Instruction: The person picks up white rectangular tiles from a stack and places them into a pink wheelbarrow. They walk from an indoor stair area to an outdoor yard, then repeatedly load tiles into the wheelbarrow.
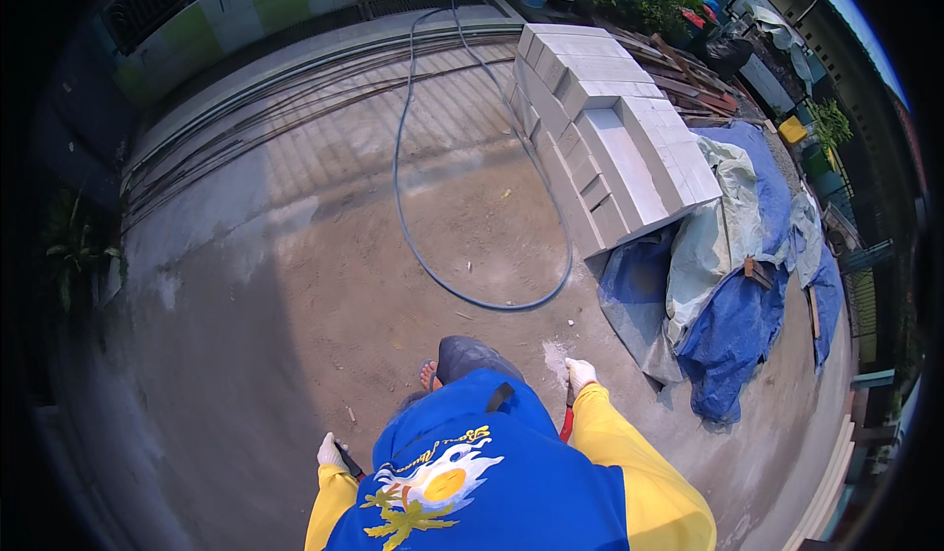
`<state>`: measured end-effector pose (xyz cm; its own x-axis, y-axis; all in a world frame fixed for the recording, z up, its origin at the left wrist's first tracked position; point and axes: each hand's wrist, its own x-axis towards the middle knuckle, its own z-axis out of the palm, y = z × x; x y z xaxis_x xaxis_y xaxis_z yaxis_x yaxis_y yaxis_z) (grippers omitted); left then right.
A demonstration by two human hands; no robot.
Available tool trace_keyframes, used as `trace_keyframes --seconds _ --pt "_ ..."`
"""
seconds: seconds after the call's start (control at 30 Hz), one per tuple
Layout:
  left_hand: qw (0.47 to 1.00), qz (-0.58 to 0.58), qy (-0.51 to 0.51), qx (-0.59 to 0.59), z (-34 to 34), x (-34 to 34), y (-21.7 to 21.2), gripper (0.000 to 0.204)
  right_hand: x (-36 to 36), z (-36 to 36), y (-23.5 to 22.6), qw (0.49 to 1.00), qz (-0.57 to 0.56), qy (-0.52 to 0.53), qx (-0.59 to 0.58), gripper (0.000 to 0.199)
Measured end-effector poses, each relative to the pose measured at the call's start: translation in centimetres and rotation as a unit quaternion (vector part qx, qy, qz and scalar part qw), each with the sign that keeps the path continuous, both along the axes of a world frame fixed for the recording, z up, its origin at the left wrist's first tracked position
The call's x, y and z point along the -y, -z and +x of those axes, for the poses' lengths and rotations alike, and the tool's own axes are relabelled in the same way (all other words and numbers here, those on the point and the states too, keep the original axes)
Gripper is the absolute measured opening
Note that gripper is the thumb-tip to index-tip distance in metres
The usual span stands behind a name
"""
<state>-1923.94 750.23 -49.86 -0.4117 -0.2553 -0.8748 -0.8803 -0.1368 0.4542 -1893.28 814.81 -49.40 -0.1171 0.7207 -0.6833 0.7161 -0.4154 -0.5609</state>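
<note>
My left hand (331,452), in a white glove, is at my left side, closed around a dark handle (350,464) with a bit of red at its lower end. My right hand (581,373), gloved the same way, is out to my right, its fingers wrapped round a slim handle with a red part (567,423) below the glove. Both handles run back beside my blue shirt, and the shirt hides whatever they join. One sandalled foot (430,375) shows in front of me on the concrete ground.
A blue hose (401,197) lies in a loop ahead. Right of it stands a stack of pale blocks (644,138), beside crumpled blue and white tarpaulin (733,325). Long thin rods (265,123) lie along the far left, and wooden planks (688,84) are piled behind the blocks.
</note>
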Motion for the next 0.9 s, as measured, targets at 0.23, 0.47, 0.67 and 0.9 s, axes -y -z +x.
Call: trace_keyframes --seconds 0.23,0.47,0.67,0.9 --pt "1.000 -0.009 -0.019 -0.014 -20.6 -6.3 -0.3 0.029 -5.2 -25.7 -0.5 0.999 -0.014 0.024 -0.027 0.031" --pt "0.998 -0.034 -0.044 0.007 -39.2 -10.6 -2.9 0.036 -12.2 -47.0 1.2 0.991 -0.122 0.022 -0.055 0.030" --pt "0.997 -0.048 -0.037 -0.045 -54.2 -15.6 -3.6 0.032 -17.3 -63.2 1.5 0.996 -0.075 -0.006 -0.054 0.028" --pt "0.998 -0.053 -0.033 -0.026 -72.2 -20.1 -3.1 0.028 -21.4 -82.3 1.7 0.993 -0.103 -0.024 -0.062 0.028"
